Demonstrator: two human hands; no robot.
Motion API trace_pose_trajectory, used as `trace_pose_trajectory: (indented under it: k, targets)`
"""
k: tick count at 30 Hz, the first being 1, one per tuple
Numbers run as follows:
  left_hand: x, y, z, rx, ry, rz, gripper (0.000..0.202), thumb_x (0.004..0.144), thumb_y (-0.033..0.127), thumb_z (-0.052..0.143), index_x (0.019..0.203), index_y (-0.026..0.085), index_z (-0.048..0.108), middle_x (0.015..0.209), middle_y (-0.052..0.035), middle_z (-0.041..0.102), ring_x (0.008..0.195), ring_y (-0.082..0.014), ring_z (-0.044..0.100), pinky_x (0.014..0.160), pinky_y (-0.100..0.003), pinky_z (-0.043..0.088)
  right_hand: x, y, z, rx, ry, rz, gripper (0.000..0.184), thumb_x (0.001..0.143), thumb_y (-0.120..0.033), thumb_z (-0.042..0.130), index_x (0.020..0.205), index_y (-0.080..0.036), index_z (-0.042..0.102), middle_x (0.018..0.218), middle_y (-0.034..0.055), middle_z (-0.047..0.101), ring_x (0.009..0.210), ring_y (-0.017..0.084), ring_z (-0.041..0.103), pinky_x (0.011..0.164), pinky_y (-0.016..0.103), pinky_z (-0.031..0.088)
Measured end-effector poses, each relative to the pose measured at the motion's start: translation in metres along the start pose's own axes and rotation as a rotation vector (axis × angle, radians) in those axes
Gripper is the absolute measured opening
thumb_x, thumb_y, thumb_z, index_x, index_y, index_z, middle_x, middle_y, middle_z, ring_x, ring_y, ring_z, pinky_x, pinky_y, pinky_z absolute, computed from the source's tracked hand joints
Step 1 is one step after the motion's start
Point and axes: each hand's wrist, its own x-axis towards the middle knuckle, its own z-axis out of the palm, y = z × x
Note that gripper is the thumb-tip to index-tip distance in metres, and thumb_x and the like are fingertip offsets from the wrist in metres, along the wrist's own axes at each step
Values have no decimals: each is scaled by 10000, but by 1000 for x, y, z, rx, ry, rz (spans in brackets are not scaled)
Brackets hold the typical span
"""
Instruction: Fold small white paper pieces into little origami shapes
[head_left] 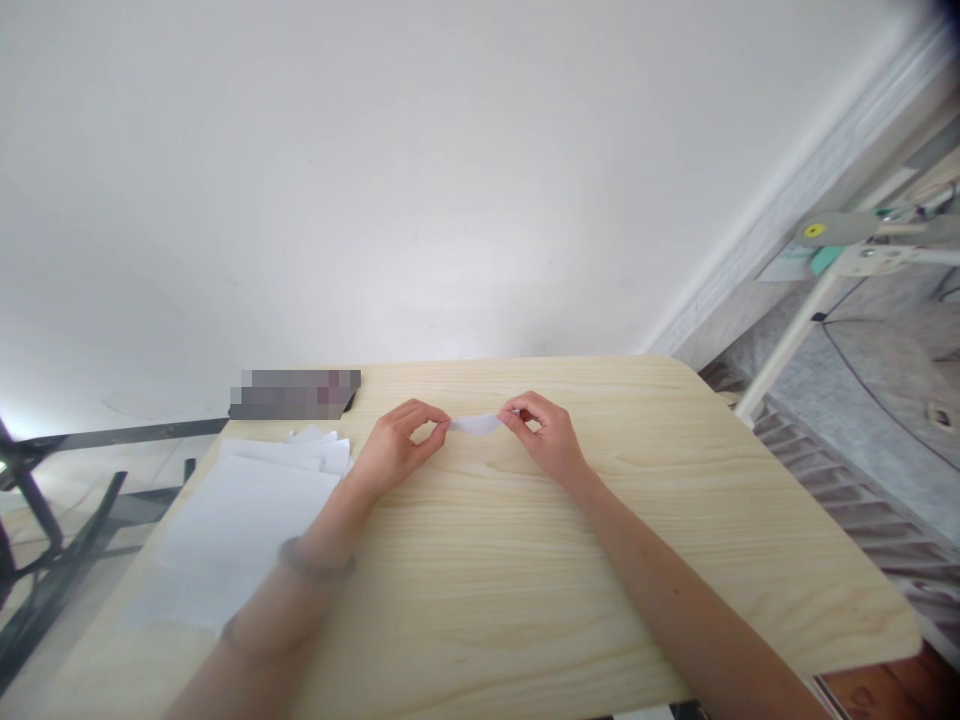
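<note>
A small strip of white paper (476,425) is stretched between my two hands over the wooden table (495,570). My left hand (401,440) pinches its left end between thumb and index finger. At the right end, the thumb and fingertips of my right hand (541,432) are closed on the paper. The strip sags slightly in the middle. Several white paper sheets (240,510) lie in a loose pile on the table, left of my left forearm and partly behind it.
A dark, pixelated flat object (292,395) lies at the table's back left corner. The white wall (450,180) rises right behind the table. On the right stands a pale metal frame (795,330), and dark metal bars (112,440) are on the left.
</note>
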Motion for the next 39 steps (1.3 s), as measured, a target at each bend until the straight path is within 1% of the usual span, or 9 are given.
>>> trace_pose_trajectory:
  k: [4, 7, 12, 16, 22, 27, 32, 35, 39]
  targets:
    - [0, -4, 1, 19, 7, 2, 151, 815, 207, 473, 880, 187, 607, 855, -49, 629, 794, -151, 576, 681, -254, 472, 0, 2, 0, 41, 27, 25, 153, 795, -318, 520, 761, -184, 584, 727, 27, 595, 626, 118, 540, 551, 237, 444]
    - [0, -9, 3, 66, 58, -3, 149, 820, 229, 480, 866, 185, 615, 840, -52, 639, 775, -153, 583, 695, -266, 471, 0, 0, 1, 92, 19, 44, 145, 781, -315, 542, 769, -180, 596, 735, 29, 603, 639, 121, 564, 569, 240, 469]
    - [0, -9, 4, 130, 117, -98, 182, 813, 309, 491, 830, 178, 617, 820, -47, 642, 738, -152, 579, 613, -247, 476, -1, -2, 2, 135, 32, 27, 139, 764, -313, 571, 758, -185, 623, 744, 36, 622, 643, 126, 583, 566, 249, 493]
    - [0, 0, 2, 74, 12, -198, 254, 813, 387, 462, 868, 185, 607, 878, -45, 637, 797, -163, 576, 555, -224, 470, -2, -4, 3, 109, 5, -73, 99, 761, -271, 582, 770, -198, 649, 783, 38, 626, 700, 124, 585, 577, 235, 499]
    - [1, 6, 2, -57, -139, -258, 364, 837, 383, 418, 1147, 203, 481, 1017, -52, 625, 889, -173, 579, 778, -299, 448, -3, -7, 6, 55, -49, -192, 91, 751, -241, 596, 815, -216, 655, 855, 39, 612, 786, 131, 583, 710, 268, 501]
    - [0, 0, 8, -155, -149, -296, 428, 795, 379, 489, 1181, 202, 436, 958, -49, 613, 832, -164, 578, 739, -289, 449, -4, -6, 8, 31, -73, -219, 104, 746, -228, 599, 836, -217, 649, 899, 43, 597, 842, 137, 574, 772, 287, 492]
    - [0, -4, 12, -265, -64, -320, 342, 795, 366, 491, 1083, 180, 489, 911, -45, 601, 839, -158, 562, 732, -270, 442, -4, -5, 9, 102, -85, -128, 155, 745, -232, 581, 894, -213, 617, 995, 55, 555, 921, 149, 557, 735, 270, 521]
    - [1, -4, 12, -250, -49, -337, 261, 797, 373, 489, 957, 172, 536, 893, -40, 607, 815, -155, 557, 691, -252, 434, -5, -1, 10, 187, -81, -20, 204, 748, -247, 571, 947, -203, 571, 1000, 53, 549, 839, 132, 592, 703, 260, 535]
    - [0, -4, 10, -249, -43, -328, 224, 805, 366, 480, 917, 178, 528, 835, -16, 601, 759, -136, 550, 660, -234, 421, -6, 2, 11, 208, -107, 116, 161, 767, -276, 548, 905, -193, 547, 890, 31, 596, 715, 120, 625, 657, 253, 536]
